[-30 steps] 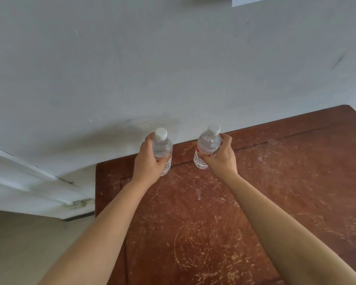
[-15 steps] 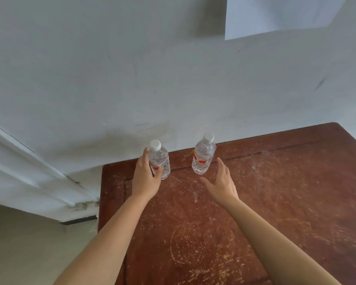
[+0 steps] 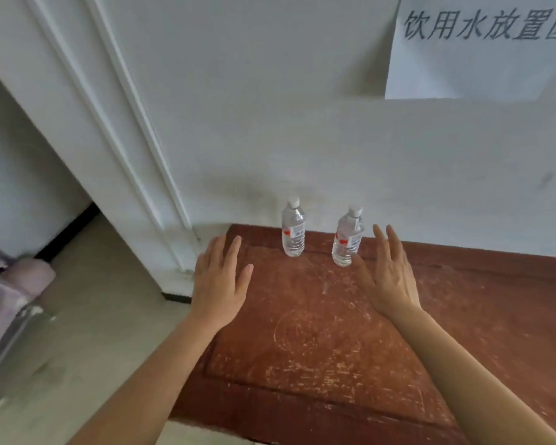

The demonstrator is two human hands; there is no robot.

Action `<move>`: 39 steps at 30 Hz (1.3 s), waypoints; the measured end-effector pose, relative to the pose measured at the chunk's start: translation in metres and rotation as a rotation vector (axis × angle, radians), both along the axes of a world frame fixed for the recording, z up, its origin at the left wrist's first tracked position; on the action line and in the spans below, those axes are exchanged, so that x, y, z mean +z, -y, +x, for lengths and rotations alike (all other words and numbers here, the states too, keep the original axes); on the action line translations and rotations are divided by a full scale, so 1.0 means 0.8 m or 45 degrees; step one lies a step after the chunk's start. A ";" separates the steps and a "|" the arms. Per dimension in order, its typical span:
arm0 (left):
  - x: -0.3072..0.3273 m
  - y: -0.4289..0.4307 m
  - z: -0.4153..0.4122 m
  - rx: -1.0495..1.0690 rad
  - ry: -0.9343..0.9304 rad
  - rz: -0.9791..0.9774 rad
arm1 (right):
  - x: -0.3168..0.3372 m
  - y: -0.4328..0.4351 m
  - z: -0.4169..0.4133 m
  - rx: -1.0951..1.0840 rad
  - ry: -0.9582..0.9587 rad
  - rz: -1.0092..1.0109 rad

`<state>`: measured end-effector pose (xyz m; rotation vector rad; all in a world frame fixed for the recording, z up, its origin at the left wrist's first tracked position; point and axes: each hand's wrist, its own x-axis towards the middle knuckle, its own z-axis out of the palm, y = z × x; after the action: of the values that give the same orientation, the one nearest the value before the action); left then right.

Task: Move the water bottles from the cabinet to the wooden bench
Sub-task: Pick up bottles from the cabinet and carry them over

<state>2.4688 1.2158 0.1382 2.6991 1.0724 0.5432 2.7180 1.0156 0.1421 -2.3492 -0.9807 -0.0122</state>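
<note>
Two small clear water bottles with white caps and red-and-white labels stand upright on the scratched red-brown wooden bench [image 3: 318, 342], close to the wall. The left bottle [image 3: 292, 232] and the right bottle [image 3: 347, 240] are a hand's width apart. My left hand [image 3: 220, 281] hovers over the bench's left edge, fingers spread, holding nothing, to the left of the left bottle. My right hand [image 3: 389, 274] is open too, just right of the right bottle, its thumb near the bottle's base.
A white wall rises right behind the bench, with a paper sign [image 3: 482, 46] bearing Chinese characters at the top right. White door trim [image 3: 116, 130] runs down on the left. Pale floor [image 3: 77, 316] and a blurred pinkish object [image 3: 10, 284] lie at far left.
Both hands have let go of the bottles and drawn back toward me, fingers spread. The bottles stay standing on the bench. The view has tilted up and shifted left.
</note>
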 end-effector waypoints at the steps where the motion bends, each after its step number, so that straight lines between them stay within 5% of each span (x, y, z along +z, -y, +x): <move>1: -0.001 0.021 -0.033 0.071 -0.011 0.041 | -0.001 -0.006 -0.017 0.047 -0.019 0.061; 8: 0.000 0.166 -0.328 0.747 -0.178 0.100 | -0.045 -0.082 -0.289 0.824 -0.148 0.034; 14: 0.078 0.285 -0.583 1.340 -0.099 0.277 | 0.012 -0.092 -0.565 1.476 0.086 0.122; 26: 0.109 0.593 -1.038 2.199 -0.169 0.296 | 0.079 0.055 -1.176 2.290 0.292 0.500; 39: 0.101 0.812 -1.346 2.767 -0.191 0.212 | 0.064 0.253 -1.629 2.874 0.216 0.585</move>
<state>1.3918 0.5660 0.2187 0.4246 3.4886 0.4920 1.4146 0.8129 0.1930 0.0720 -2.5924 0.3639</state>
